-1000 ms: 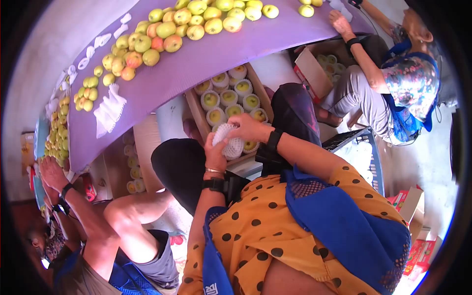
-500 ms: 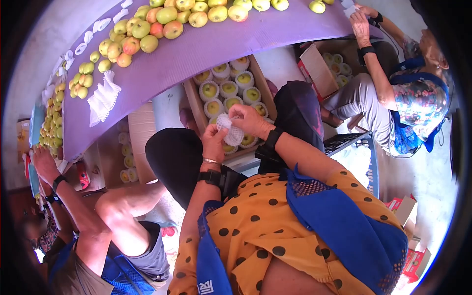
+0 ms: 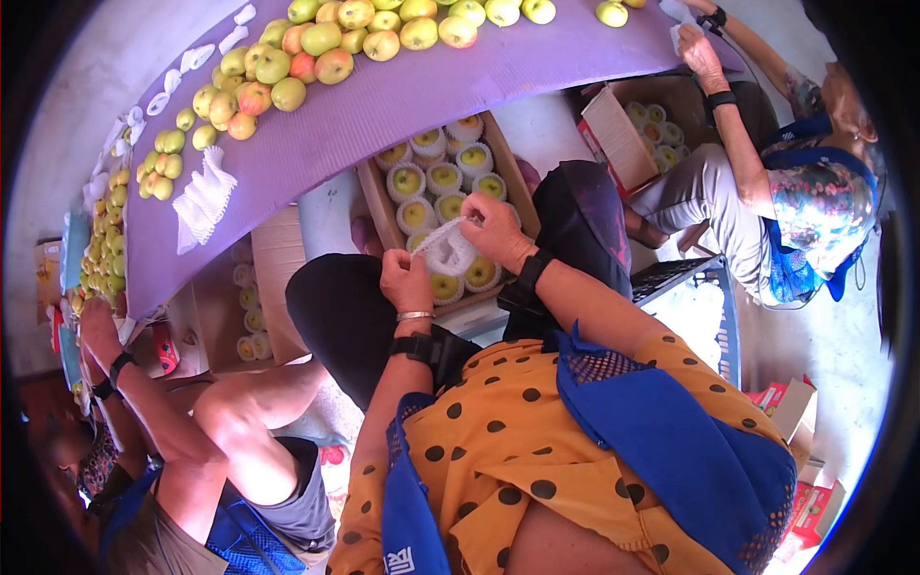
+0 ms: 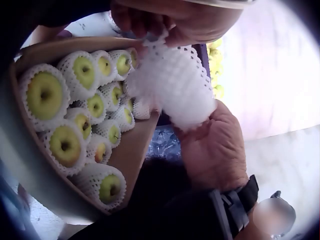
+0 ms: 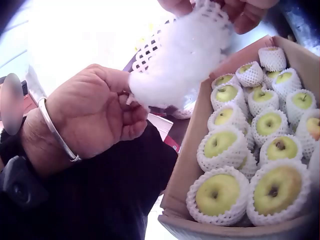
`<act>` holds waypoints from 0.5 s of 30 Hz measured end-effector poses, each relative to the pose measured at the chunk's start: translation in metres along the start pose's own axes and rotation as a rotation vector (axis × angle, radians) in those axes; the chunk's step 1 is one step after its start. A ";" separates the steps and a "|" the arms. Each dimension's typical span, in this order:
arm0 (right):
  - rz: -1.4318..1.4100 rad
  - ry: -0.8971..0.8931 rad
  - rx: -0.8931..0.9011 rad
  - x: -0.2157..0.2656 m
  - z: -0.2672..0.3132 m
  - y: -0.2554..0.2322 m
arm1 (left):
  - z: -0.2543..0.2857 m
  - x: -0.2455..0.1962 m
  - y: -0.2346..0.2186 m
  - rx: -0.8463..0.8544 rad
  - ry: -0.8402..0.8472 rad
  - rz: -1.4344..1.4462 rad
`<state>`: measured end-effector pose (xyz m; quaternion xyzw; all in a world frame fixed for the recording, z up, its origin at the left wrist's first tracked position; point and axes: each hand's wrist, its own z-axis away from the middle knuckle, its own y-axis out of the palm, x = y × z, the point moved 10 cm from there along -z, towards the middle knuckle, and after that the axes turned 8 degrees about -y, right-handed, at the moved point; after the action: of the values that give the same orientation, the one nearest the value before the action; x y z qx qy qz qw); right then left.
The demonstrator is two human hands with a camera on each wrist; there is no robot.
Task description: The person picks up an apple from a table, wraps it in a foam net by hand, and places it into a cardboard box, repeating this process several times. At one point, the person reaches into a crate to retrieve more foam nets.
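Observation:
In the head view a white foam fruit net stretches between the two hands, above a box of apples. At its near left end, the left hand pinches the net. The right hand pinches the opposite end. Seen from the left wrist, the net spreads in a loose, crumpled shape, and no fruit shows inside. The right wrist view has the left hand, with a silver bangle behind it, gripping one edge of the net. Beneath is the cardboard box of apples in foam nets.
A purple-covered table carries many loose apples and a stack of foam nets. Other people sit left and right, near more boxes. A dark crate stands at the right.
The hands have moved apart, drawing the bunched foam net out between them. The left hand has shifted slightly left and down. The person at right still handles white material at the table.

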<state>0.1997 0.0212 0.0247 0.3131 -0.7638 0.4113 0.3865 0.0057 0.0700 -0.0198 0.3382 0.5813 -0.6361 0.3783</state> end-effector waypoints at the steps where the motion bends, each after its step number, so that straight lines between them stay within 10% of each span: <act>1: -0.058 0.134 0.042 -0.009 0.003 0.004 | 0.000 -0.002 0.000 -0.018 0.018 -0.022; 11: 0.081 0.145 0.110 -0.026 0.004 0.014 | 0.032 0.020 0.076 0.742 -0.589 0.663; 15: -0.149 0.206 0.140 -0.036 0.007 0.022 | 0.025 0.033 0.071 0.587 -0.556 0.480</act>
<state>0.1980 0.0309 -0.0167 0.3515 -0.6643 0.4634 0.4696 0.0518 0.0395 -0.0803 0.3727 0.1585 -0.7345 0.5445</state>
